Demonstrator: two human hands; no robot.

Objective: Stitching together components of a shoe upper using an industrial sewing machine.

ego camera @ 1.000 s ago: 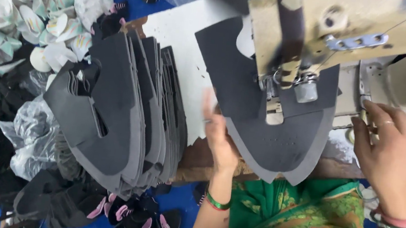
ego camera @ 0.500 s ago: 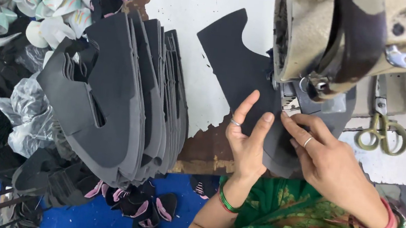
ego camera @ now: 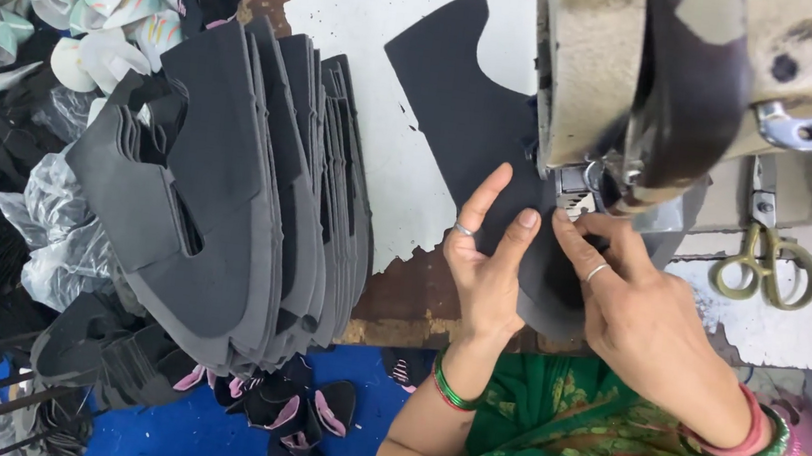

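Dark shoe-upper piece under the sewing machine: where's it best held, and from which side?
Judging by its pose, hold the dark shoe-upper piece flat by its near curved edge, coming from the person's side, as the left hand and right hand do. The sewing machine covers its right part; its far notched end lies bare.

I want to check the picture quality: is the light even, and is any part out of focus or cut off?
Head view: soft, even light, no glare; the hands and the dark grey fabric piece are sharp; the beige sewing machine head, closest to the camera, looks slightly soft and is cut off at the top edge.
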